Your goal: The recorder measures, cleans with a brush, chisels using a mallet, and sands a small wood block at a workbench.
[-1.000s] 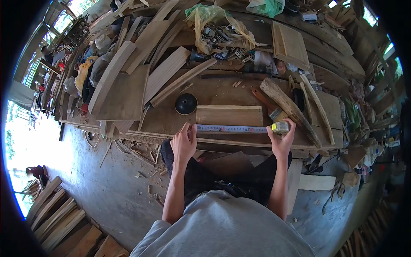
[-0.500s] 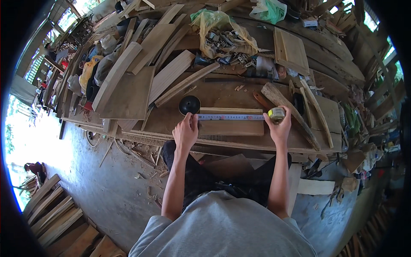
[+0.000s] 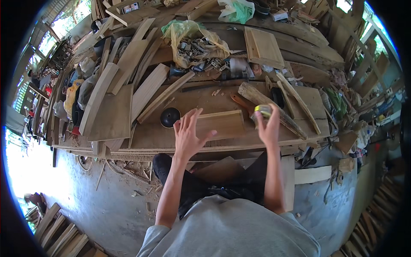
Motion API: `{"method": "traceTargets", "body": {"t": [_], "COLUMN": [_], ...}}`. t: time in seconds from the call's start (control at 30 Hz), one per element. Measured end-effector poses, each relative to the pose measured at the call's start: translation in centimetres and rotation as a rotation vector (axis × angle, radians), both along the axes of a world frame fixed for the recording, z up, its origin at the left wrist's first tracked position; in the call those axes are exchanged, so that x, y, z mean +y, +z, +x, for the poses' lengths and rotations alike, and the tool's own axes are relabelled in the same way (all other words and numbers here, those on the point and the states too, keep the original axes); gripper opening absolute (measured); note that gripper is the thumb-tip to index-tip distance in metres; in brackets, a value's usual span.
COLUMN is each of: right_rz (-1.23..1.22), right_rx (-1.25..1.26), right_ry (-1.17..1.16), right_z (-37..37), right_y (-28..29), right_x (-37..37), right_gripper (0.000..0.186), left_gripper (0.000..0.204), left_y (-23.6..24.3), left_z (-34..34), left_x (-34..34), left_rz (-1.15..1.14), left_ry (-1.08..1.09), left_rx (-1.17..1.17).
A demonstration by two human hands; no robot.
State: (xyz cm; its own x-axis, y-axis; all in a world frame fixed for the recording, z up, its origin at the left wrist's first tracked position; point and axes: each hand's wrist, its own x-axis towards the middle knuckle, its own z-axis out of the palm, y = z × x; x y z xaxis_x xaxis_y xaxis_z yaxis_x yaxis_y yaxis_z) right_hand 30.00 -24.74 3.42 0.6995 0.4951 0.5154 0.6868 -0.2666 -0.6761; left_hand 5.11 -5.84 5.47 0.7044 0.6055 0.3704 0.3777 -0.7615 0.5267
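My right hand (image 3: 269,127) is closed around a yellow tape measure (image 3: 263,112), held above the bench just right of a small wooden board (image 3: 222,125). No blade shows out of its case. Over the board's left end hovers my left hand (image 3: 189,133), fingers spread and holding nothing. A round black disc-shaped piece with a centre hole (image 3: 170,117) lies on the bench beside my left fingertips. Behind the tape measure, a rough wooden stick (image 3: 274,110) slants across the bench, next to an orange-brown handle (image 3: 241,102).
Long planks (image 3: 100,100) lean and lie at the bench's left. A yellowish plastic bag of metal fittings (image 3: 195,47) sits farther back, near a wooden panel (image 3: 263,48). Wood scraps litter the floor (image 3: 107,192) at left, with stacked boards (image 3: 64,233) at lower left.
The tape blade stretched along the board has gone back into its case. My left hand has let go of its end and opened. The view has shifted a little.
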Motion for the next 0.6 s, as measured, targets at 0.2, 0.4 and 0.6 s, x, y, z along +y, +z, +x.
{"method": "traceTargets", "body": {"t": [0.2, 0.4, 0.6], "right_rz": [-0.021, -0.177, 0.028], "right_rx": [-0.193, -0.062, -0.136], "right_ry": [-0.354, -0.417, -0.267], "right_z": [9.0, 14.8, 6.7], "right_y": [0.4, -1.7, -0.2], "right_x": [-6.3, -11.2, -6.3], "right_gripper": [0.045, 0.042, 0.032], "left_gripper": [0.099, 0.097, 0.094], "left_y": [-2.2, -2.5, -2.6], "left_z": [-0.9, -0.3, -1.3], "left_x": [-0.5, 0.2, 1.8], "left_rz": [0.117, 0.106, 0.12], "left_ry": [-0.039, -0.103, -0.094], "left_rx": [0.24, 0.153, 0.159]}}
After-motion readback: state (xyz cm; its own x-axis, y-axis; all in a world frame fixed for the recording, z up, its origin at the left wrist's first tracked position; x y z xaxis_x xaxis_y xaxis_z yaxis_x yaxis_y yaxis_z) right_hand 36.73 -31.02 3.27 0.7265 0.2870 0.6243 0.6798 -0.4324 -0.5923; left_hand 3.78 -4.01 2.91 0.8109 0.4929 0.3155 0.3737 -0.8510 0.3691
